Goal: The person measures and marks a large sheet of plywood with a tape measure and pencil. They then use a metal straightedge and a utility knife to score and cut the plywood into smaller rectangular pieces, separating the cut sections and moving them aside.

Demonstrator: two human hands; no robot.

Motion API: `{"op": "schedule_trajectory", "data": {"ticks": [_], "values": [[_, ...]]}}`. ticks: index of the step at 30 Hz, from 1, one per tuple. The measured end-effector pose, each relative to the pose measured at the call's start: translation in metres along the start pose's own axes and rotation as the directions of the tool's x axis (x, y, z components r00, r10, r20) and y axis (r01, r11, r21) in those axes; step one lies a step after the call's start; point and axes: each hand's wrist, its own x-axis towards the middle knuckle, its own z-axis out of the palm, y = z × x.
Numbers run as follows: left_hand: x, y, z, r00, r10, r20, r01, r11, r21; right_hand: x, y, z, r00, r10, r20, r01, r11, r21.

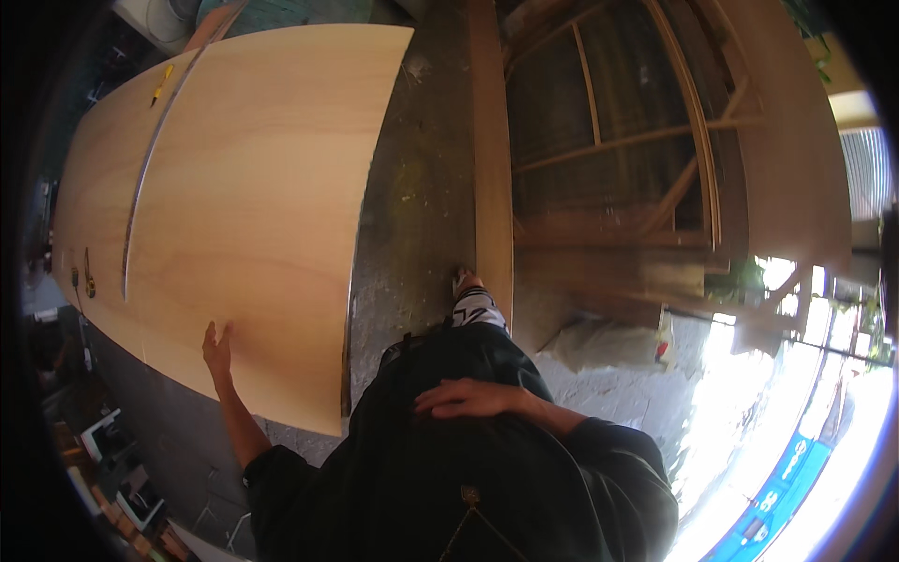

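Note:
My left hand point(218, 350) is raised at the near left part of a large pale plywood sheet point(253, 187), fingers slightly bent and apart, holding nothing; whether it touches the sheet I cannot tell. My right hand point(461, 399) rests against my dark clothing, fingers loosely stretched out, holding nothing. A long metal straightedge point(150, 163) lies across the sheet, with a yellow pen-like tool point(161, 86) to its left. Two small dark tools point(89, 273), too small to name surely, lie near the sheet's left edge.
A long board point(491, 140) runs beside the concrete floor strip point(412, 159) at my foot. Right of it are wooden frames point(596, 143), stacked panels point(787, 178), a pale plastic sheet point(599, 342) and a bright opening with a blue object point(777, 492). Clutter lines the lower left.

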Motion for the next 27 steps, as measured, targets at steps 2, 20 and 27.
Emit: {"op": "schedule_trajectory", "data": {"ticks": [2, 20, 27], "values": [[0.005, 0.102, 0.014, 0.999, 0.002, -0.046, -0.012, 0.977, -0.211, -0.014, 0.056, -0.057, 0.961, 0.26, -0.089, -0.274, 0.935, -0.226], [0.246, 0.501, 0.125, 0.908, -0.417, -0.026, 0.417, 0.902, 0.112, 0.248, 0.131, -0.686, 0.679, 0.435, -0.592, -0.627, 0.763, -0.158], [0.242, 0.519, 0.163, 0.76, -0.634, -0.141, 0.649, 0.751, 0.122, 0.475, 0.115, -0.796, 0.901, 0.432, 0.033, -0.381, 0.827, -0.414]]}}
